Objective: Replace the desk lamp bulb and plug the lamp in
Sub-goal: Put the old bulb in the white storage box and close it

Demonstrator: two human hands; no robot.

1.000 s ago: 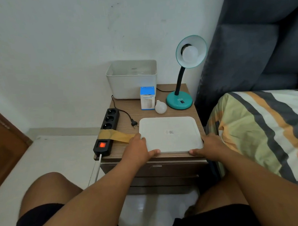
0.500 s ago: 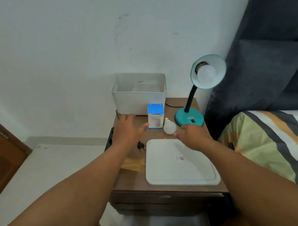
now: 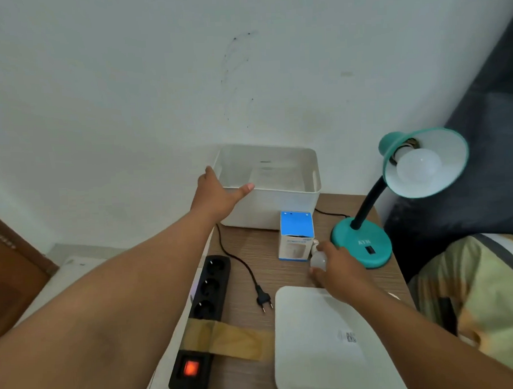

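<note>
Head view is showing a wooden tabletop (image 3: 246, 250) beside a bed (image 3: 470, 276), with the teal desk lamp (image 3: 361, 244) standing at its back right corner. A bulb (image 3: 418, 166) is sitting in the lamp's shade socket, so the swap is not yet done. The spare bulb (image 3: 317, 260) is lying on the tabletop between the blue bulb box (image 3: 297, 236) and the lamp base. The right hand (image 3: 338, 270) is curling over this spare bulb, grip partly closed and touching it; whether it has firm hold I cannot tell. The left hand (image 3: 217, 193) is reaching to the near left corner of the white bin (image 3: 279, 205), grip spread open, thumb lying along the rim, holding nothing. The lamp plug (image 3: 264, 300) is lying loose on the tabletop beside the black power strip (image 3: 204, 302), whose switch is glowing red. A white lid (image 3: 323, 347) is lying flat in front. Judgement: task is at its start; unscrewing, fitting and plugging in are all remaining.
</note>
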